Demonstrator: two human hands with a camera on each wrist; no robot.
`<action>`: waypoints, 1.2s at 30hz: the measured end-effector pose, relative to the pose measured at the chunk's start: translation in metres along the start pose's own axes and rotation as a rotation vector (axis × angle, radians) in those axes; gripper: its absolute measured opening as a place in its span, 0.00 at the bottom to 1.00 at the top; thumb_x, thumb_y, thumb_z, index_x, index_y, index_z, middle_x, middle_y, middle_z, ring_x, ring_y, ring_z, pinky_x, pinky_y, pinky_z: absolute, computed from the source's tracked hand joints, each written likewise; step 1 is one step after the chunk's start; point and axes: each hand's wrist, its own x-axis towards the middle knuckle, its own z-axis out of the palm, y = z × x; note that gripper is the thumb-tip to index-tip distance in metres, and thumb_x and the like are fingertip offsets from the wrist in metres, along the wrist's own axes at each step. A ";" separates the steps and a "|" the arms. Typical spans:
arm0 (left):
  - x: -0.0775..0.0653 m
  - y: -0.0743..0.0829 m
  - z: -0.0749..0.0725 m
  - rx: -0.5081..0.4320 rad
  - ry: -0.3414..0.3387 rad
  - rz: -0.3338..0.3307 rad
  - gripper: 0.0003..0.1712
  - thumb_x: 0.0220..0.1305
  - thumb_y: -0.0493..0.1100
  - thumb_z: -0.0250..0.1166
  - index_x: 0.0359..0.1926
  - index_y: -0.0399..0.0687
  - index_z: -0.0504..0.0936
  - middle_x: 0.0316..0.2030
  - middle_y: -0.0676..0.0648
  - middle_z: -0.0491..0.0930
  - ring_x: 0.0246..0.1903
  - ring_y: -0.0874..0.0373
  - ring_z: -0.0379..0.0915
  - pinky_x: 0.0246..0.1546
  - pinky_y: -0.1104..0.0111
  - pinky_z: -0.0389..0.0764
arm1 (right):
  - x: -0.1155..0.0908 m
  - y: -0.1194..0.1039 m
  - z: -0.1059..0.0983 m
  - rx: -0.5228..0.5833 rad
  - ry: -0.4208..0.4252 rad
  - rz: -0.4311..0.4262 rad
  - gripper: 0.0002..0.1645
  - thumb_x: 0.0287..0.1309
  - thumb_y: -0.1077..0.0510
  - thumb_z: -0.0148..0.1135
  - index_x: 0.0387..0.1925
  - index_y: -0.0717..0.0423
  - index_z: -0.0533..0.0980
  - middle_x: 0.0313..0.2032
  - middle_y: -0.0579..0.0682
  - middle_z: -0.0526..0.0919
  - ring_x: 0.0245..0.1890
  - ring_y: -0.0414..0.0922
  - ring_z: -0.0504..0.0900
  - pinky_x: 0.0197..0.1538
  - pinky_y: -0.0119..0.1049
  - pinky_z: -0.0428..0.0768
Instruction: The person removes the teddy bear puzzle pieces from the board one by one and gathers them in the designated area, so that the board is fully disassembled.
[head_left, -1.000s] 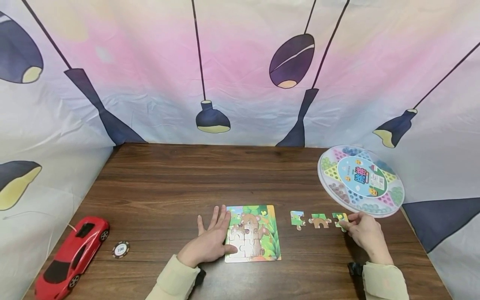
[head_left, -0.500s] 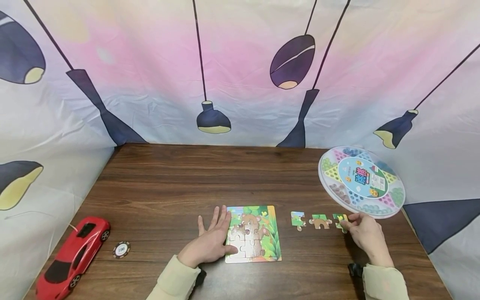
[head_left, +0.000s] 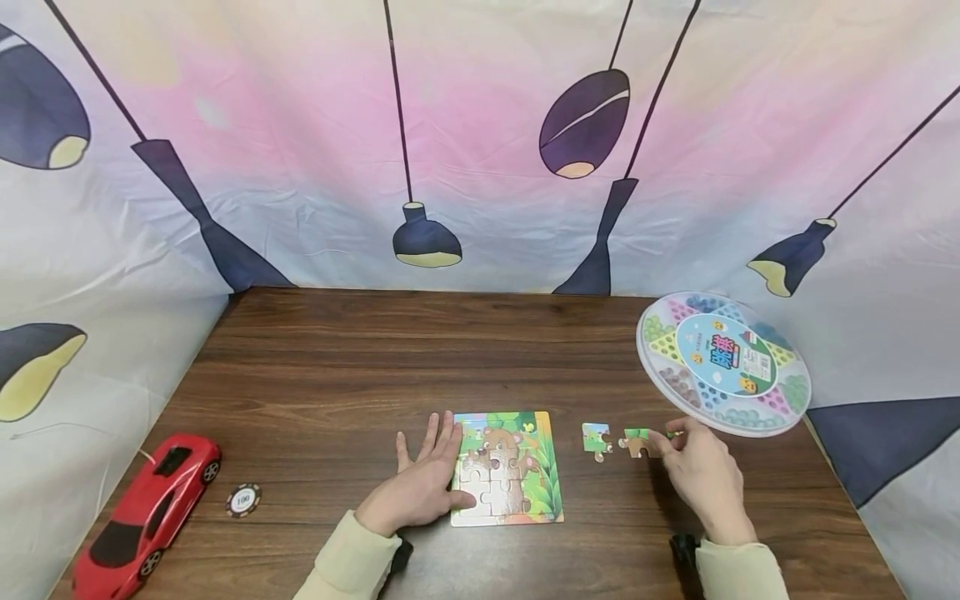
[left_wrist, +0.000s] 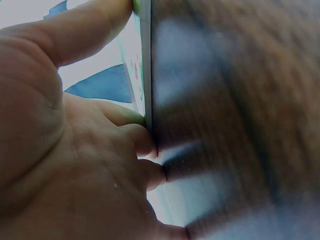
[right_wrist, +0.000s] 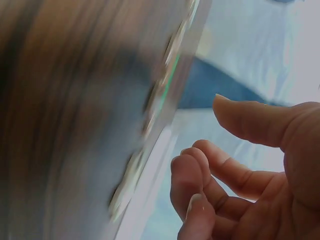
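My left hand [head_left: 420,490] lies spread at the left edge of a bear jigsaw puzzle [head_left: 517,475], thumb on its lower left and fingertips along its side. The left wrist view shows the thumb [left_wrist: 90,30] over the board's edge. To the right, my right hand [head_left: 705,471] hovers above two loose puzzle pieces, its thumb and forefinger apart with nothing between them in the right wrist view. It overlaps the bear-body piece [head_left: 636,442] and hides most of the piece with green at the far right. Another puzzle piece [head_left: 596,440] lies uncovered nearer the puzzle.
A round Chinese checkers set [head_left: 723,362] lies at the back right of the wooden table [head_left: 420,342]. On the left are a red toy car [head_left: 150,517] and a poker chip [head_left: 243,499] marked 100. A printed cloth [head_left: 495,167] hangs behind the table.
My right hand has let go of the rightmost puzzle piece and moved left over the bear-body piece. The left hand and the puzzle have stayed in place.
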 end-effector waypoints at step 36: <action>0.000 0.000 0.002 0.019 0.015 -0.009 0.58 0.57 0.55 0.69 0.74 0.30 0.46 0.75 0.34 0.33 0.73 0.40 0.23 0.59 0.31 0.21 | -0.046 -0.137 0.102 0.038 -0.174 -0.632 0.13 0.58 0.49 0.68 0.40 0.50 0.77 0.29 0.40 0.69 0.21 0.34 0.65 0.22 0.28 0.67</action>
